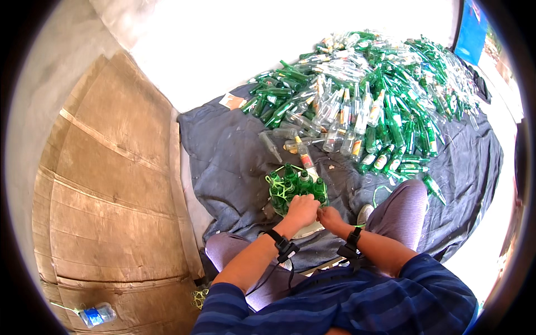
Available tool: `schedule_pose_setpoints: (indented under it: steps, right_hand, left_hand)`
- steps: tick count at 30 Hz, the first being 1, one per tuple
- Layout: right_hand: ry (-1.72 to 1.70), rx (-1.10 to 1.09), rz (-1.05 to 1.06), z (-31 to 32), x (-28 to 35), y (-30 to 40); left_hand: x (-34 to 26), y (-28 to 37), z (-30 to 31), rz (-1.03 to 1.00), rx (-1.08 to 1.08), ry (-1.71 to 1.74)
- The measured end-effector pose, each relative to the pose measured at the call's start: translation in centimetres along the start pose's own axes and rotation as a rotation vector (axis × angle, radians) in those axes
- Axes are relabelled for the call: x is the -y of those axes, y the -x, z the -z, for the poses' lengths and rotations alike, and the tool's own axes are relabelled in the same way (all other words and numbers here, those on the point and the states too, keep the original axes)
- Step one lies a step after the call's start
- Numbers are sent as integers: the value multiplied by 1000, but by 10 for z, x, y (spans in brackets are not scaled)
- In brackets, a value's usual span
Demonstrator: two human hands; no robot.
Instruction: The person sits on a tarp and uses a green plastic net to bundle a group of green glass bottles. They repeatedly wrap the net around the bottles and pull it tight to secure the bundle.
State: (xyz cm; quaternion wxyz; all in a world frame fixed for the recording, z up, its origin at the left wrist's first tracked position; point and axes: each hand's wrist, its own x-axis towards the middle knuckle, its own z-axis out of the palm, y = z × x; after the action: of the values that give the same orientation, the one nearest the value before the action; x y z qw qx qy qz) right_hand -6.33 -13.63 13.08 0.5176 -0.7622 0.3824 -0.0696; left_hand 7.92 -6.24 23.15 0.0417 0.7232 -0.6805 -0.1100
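A tight cluster of upright green glass bottles (289,184) stands on the dark cloth in front of me, with yellow-green plastic twine (274,183) running around and between the necks. My left hand (303,208) is at the near edge of the cluster, its fingers curled. Just right of it, my right hand (331,218) has its fingertips pinched near the lower right bottles. What lies between the fingers is too small to make out, though a strand of twine shows beneath the right wrist. A clear bottle with a red and yellow label (305,158) lies just beyond the cluster.
A large heap of green and clear glass bottles (356,104) covers the far part of the dark cloth (234,155). One green bottle (434,189) lies by my right knee. Flattened cardboard (113,188) is on the left, with a plastic bottle (98,315) tied to twine at its near end.
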Motion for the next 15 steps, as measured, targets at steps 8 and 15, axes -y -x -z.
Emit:
schedule_pose_setpoints:
  steps: [8,15]
  right_hand:
    - [89,-16,4,2,-2,-5]
    - [194,-80,5,-5,-12,-10]
  left_hand:
    - [-8,6,11,-116,-136,-246]
    - [-7,0,-1,-57,-69,-149]
